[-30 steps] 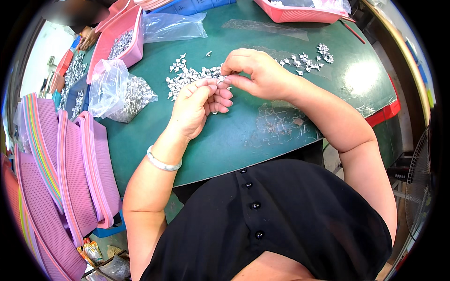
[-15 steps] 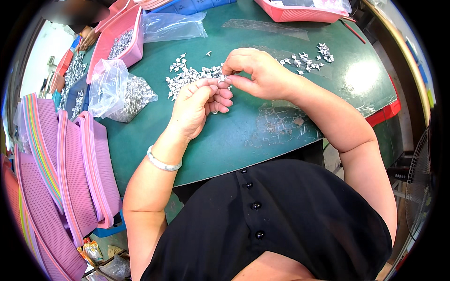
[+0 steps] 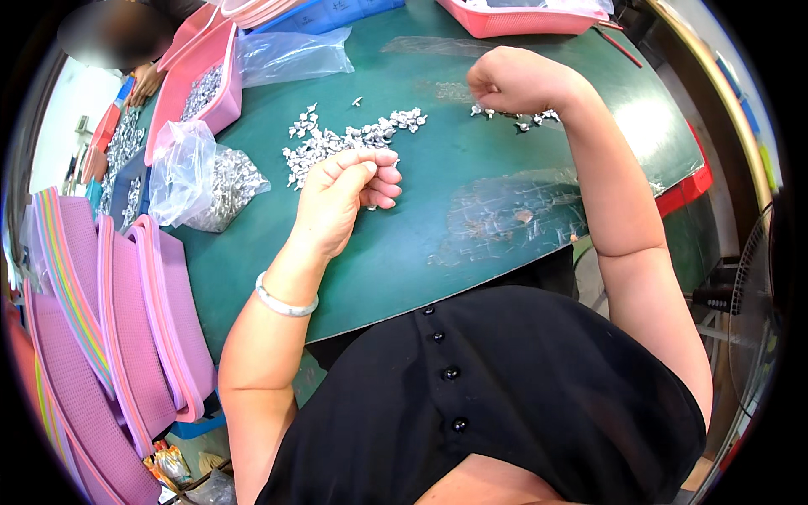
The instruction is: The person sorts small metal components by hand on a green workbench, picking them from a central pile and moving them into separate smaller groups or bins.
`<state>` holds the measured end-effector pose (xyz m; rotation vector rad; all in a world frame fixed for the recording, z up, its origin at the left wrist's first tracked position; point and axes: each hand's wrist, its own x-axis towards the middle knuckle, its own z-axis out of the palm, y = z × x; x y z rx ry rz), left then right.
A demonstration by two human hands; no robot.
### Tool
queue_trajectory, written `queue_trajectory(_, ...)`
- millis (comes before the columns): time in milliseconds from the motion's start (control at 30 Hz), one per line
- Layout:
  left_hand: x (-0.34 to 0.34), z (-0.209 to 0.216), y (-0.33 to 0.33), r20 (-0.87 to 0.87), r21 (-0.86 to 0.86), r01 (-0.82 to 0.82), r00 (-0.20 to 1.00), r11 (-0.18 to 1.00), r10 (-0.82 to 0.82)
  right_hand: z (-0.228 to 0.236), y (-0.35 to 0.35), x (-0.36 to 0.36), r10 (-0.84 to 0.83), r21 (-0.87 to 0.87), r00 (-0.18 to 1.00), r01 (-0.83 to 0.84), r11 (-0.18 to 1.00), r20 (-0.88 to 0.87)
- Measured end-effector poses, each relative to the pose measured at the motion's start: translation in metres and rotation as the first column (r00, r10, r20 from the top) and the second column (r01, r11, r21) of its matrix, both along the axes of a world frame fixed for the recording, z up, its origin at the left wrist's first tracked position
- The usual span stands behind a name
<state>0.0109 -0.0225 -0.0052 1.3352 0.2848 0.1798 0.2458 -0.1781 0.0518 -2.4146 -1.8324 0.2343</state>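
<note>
On the blue crate (image 3: 332,15) at the far edge of the green table (image 3: 396,252), dark marks like writing show on the side, too small and slanted to make out, and the picture's upper rim cuts the crate off. The main pile of small grey metal parts (image 3: 324,153) lies toward the table's left edge, partly covered by the left hand (image 3: 358,178). That hand has its thumb laid against curled fingers; whether a part is pinched there cannot be told. The right hand (image 3: 518,80) is bent over a smaller group of the same parts (image 3: 536,122) nearer the table's right edge, hiding some of them; its fingertips are turned out of sight, so its grip cannot be judged. A clear bag (image 3: 231,198) filled with grey parts stands by the left edge, its folds blurring the contents. Behind it, a pink basket (image 3: 225,109) holds more, too small to tell singly. At the far right corner, another pink basket (image 3: 526,23) is cut off above.
</note>
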Motion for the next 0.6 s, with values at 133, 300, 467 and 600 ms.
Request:
queue_trajectory(133,-0.001,0.000,0.000,0.008,0.009,-0.001,1.000,1.000,0.001,-0.003,-0.004,0.005,-0.032,-0.029,0.995,0.034,0.999,0.091)
queue_trajectory(300,0.000,-0.001,0.000,0.009,0.004,0.001,1.000,1.000,-0.001,-0.023,0.018,-0.012,0.202,0.273,0.979,-0.196,0.942,0.006)
queue_trajectory(467,-0.001,0.000,0.000,-0.007,0.023,-0.005,1.000,1.000,0.005,-0.042,0.033,-0.026,0.266,0.377,0.962,-0.271,0.886,0.068)
queue_trajectory(600,-0.001,0.000,0.000,-0.008,0.031,0.000,1.000,1.000,0.000,-0.045,0.034,-0.024,0.275,0.340,0.959,-0.283,0.897,0.073)
